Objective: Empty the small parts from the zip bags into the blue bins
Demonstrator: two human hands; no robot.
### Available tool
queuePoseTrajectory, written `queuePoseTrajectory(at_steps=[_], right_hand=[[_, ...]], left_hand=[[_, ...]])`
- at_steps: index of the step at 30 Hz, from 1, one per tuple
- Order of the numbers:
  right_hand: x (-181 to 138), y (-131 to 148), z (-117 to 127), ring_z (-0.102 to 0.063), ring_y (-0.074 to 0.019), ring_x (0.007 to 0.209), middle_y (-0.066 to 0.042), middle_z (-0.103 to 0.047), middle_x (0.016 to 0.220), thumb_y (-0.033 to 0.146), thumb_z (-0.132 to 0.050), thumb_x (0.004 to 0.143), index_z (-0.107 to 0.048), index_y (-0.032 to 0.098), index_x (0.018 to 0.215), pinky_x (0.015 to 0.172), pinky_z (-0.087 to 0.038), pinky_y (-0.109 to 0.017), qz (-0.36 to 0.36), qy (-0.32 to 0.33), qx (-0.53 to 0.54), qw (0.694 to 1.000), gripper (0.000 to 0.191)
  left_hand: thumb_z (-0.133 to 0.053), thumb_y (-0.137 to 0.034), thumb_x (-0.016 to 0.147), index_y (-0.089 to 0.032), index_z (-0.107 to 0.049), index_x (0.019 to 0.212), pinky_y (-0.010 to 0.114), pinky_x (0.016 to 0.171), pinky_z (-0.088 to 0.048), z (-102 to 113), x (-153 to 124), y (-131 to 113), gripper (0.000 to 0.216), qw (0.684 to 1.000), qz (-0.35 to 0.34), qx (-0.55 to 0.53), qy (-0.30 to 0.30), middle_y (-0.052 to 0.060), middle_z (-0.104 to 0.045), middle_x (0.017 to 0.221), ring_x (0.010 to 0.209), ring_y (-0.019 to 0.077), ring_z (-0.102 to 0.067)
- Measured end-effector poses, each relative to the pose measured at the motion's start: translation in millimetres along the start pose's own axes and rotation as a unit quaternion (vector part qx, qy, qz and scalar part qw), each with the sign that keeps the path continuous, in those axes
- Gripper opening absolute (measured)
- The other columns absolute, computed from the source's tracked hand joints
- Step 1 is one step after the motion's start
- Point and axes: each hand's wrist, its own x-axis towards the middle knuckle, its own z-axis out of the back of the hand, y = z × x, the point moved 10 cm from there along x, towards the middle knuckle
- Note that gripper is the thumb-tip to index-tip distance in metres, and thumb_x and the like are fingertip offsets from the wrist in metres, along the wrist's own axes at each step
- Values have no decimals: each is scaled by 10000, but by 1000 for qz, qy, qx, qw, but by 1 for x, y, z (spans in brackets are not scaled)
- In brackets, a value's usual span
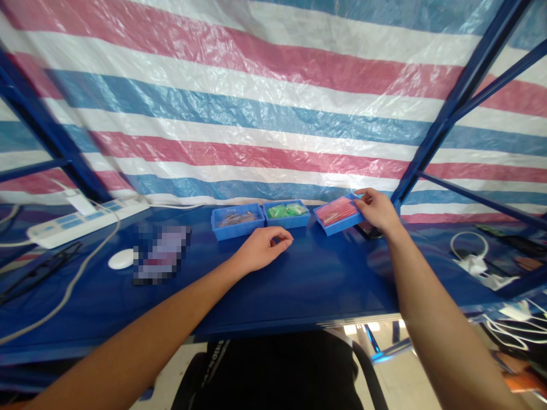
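Three small blue trays stand in a row at the back of the blue table (299,285). The left tray (237,221) holds dark pieces, the middle tray (286,213) green packets, the right tray (339,214) red packets. My right hand (378,209) grips the right tray at its right edge, thumb on the rim. My left hand (262,247) rests on the table in front of the middle tray, fingers curled in a loose pinch; I cannot make out anything in it.
A white power strip (81,223) with cable lies at the back left, beside a white round object (121,259) and a blurred item (160,253). White cables and a charger (474,263) lie at the right. A striped tarp hangs behind; blue frame posts flank the table.
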Motion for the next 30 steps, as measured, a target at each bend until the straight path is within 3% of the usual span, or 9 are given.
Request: queuePoseTrajectory(at_steps=[7, 11, 21, 30], right_hand=[[-8, 37, 8, -631, -241, 799, -47, -680, 839, 544, -763, 871, -749, 214, 1182, 796, -577, -390, 59, -17, 98, 993, 454], [-11, 48, 2, -619, -211, 802, -22, -645, 828, 582, -782, 854, -749, 216, 1173, 787, -566, -348, 60, 18, 148, 987, 486], [-17, 59, -10, -643, -183, 830, -28, -678, 901, 571, -872, 794, -773, 214, 1162, 775, -562, -306, 49, 78, 230, 969, 522], [-24, 63, -28, -674, -190, 874, -36, -732, 967, 549, -898, 782, -784, 222, 1148, 845, -568, -334, 31, 114, 292, 949, 504]], left_hand=[[-658, -411, 992, -216, -755, 1182, 321, 839, -583, 4, 1, 5, 289, 999, -9, -9, -30, 81, -776, 1217, 1020, 219, -743], [-697, -414, 970, -217, -622, 1403, 343, 870, -607, 3, 1, 16, 482, 998, 10, -42, -42, 129, -715, 1358, 1103, 230, -741], [-754, -461, 951, -218, -448, 1584, 420, 984, -589, -8, -1, 22, 744, 995, 33, -92, -2, 173, -707, 1419, 1169, 259, -740], [-862, -458, 882, -356, -122, 1741, 579, 1200, -454, -20, -1, 17, 1139, 965, 52, -252, 47, 225, -483, 1663, 1472, 342, -573]])
